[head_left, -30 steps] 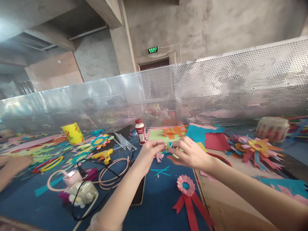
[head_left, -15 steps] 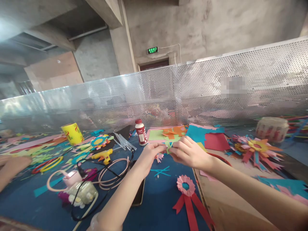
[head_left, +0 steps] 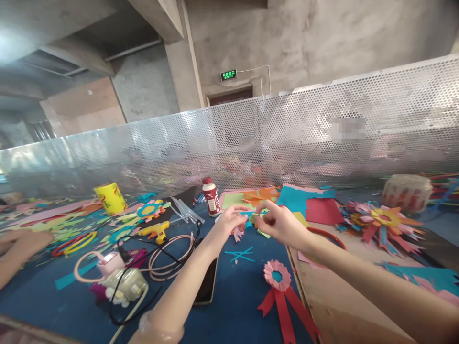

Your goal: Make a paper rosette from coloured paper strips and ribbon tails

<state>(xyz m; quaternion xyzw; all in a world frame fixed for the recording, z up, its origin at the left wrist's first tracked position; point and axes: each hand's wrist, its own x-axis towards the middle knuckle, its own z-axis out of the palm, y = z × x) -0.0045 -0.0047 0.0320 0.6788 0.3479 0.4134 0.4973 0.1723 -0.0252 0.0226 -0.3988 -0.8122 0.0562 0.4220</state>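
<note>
My left hand point(head_left: 231, 225) is above the blue tabletop, fingers bent and drawn together. What it pinches, if anything, is too small to make out; a bit of blue paper shows by its fingertips. Facing it, my right hand point(head_left: 281, 223) has thumb and forefinger curled around a small light-green paper piece point(head_left: 255, 218). A pink paper scrap point(head_left: 237, 234) shows under the left fingers. Crossed thin blue strips point(head_left: 239, 254) lie just below the hands. Nearer me lies a pink paper rosette point(head_left: 277, 275) with a blue centre and red ribbon tails point(head_left: 285, 317).
A red-capped bottle point(head_left: 211, 197) stands behind my left hand. To the left are a yellow glue gun point(head_left: 155, 231), cables, a phone point(head_left: 207, 282) and a yellow tape roll point(head_left: 110, 198). Another person's hand point(head_left: 28, 241) is at far left. Right lies a paper flower point(head_left: 383, 219).
My hands have parted slightly from where they met over the small paper. The right fingers have become more curled. The other person's hand has shifted slightly right.
</note>
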